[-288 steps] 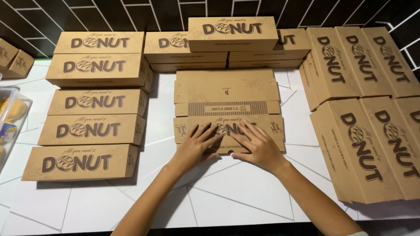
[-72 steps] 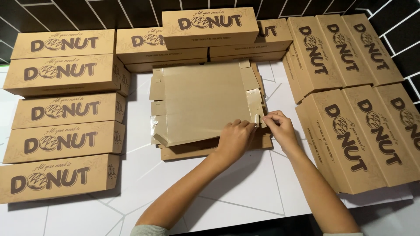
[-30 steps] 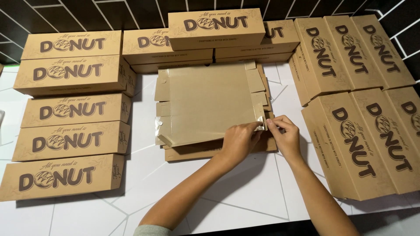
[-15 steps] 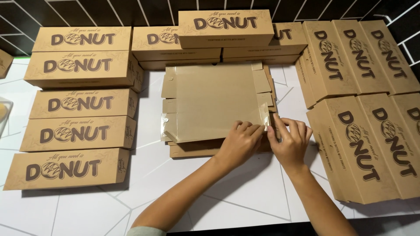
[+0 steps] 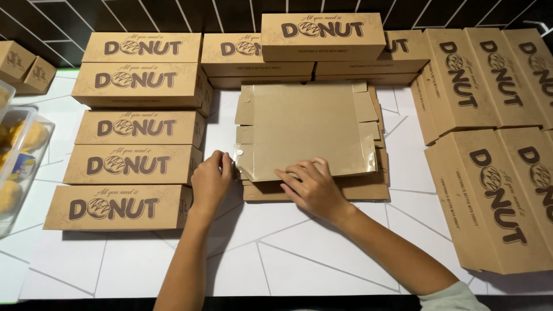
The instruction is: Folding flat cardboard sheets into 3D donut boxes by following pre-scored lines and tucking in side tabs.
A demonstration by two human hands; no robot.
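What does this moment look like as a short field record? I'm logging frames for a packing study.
left hand: fingers pinch the left edge flap of the flat box blank
right hand: palm down, pressing the blank's front edge
blank: unfolded, lying on a stack of flat blanks
around: closed brown boxes on the left, back and right
surface: white table
far left: clear plastic container

Left hand pinches flat box corner; right hand presses it.

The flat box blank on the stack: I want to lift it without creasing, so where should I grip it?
Judging by its pose, take the flat box blank by its left edge flap, from the left, where the left hand pinches; that edge overhangs the stack.
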